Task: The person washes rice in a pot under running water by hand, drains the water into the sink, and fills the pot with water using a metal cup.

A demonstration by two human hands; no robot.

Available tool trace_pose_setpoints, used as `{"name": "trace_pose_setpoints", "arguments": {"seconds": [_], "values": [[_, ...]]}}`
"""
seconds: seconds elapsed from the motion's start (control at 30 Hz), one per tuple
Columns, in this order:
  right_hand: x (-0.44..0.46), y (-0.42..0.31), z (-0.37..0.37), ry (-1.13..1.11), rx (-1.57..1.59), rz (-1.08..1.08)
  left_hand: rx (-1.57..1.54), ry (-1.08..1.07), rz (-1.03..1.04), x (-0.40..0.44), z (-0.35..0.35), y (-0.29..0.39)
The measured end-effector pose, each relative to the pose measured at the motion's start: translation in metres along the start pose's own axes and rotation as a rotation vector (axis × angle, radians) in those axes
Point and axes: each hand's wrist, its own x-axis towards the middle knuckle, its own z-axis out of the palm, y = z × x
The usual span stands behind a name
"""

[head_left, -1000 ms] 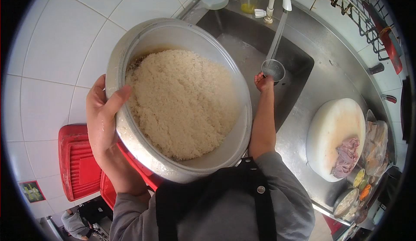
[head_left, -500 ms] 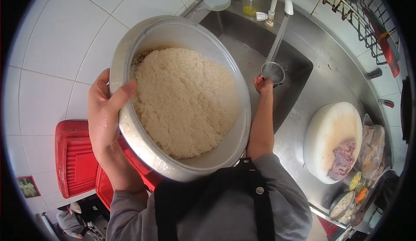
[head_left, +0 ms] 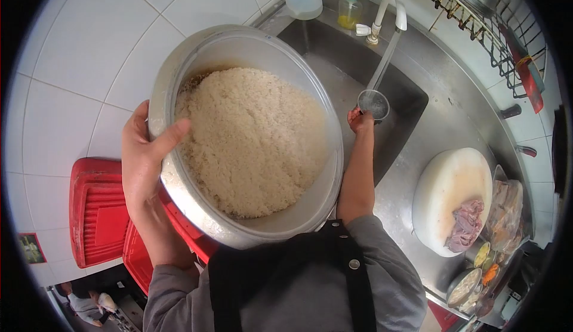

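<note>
Rice pot (head_left: 262, 51): big, round, silvery metal, paler inside, with a brownish stain on the upper-left inner wall.
Rice (head_left: 250, 141): off-white and grainy, heaped against the pot's left side; bare wall shows on the right.
Pot's aim: mouth tipped up toward the wearer; seen as an oval, its long axis running upper left to lower right.
Pot's place: against the apron (head_left: 280, 278), hiding the sink's (head_left: 334, 63) near-left corner; what bears its weight I cannot tell.
Left hand (head_left: 143, 156): gripping the pot's left side, thumb over the rim.
Right hand (head_left: 360, 121): fingers curled round a small cup (head_left: 382, 115) over the sink, mouth up.
Tap (head_left: 401, 20): at the sink's back edge, running a stream into the cup.
Bench (head_left: 412, 153): steel; toward its right edge, a round white board (head_left: 439, 207) carries raw meat (head_left: 467, 226).
Left of the pot: red plastic crate (head_left: 98, 212).
</note>
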Motion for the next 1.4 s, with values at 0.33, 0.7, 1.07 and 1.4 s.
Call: {"name": "trace_pose_setpoints", "arguments": {"seconds": [0.33, 0.7, 1.07, 1.4], "values": [[-0.003, -0.035, 0.029, 0.012, -0.052, 0.002, -0.057, 0.068, -0.044, -0.009, -0.056, -0.066], [-0.024, -0.063, 0.053, -0.136, -0.166, 0.012, -0.167, 0.160, -0.147, -0.030, -0.100, -0.140], [-0.058, -0.055, 0.076, -0.186, -0.122, 0.060, -0.254, 0.177, -0.208, -0.047, -0.108, -0.196], [-0.091, -0.043, 0.090, -0.173, -0.191, 0.122, -0.430, 0.205, -0.209, -0.072, -0.120, -0.258]]}}
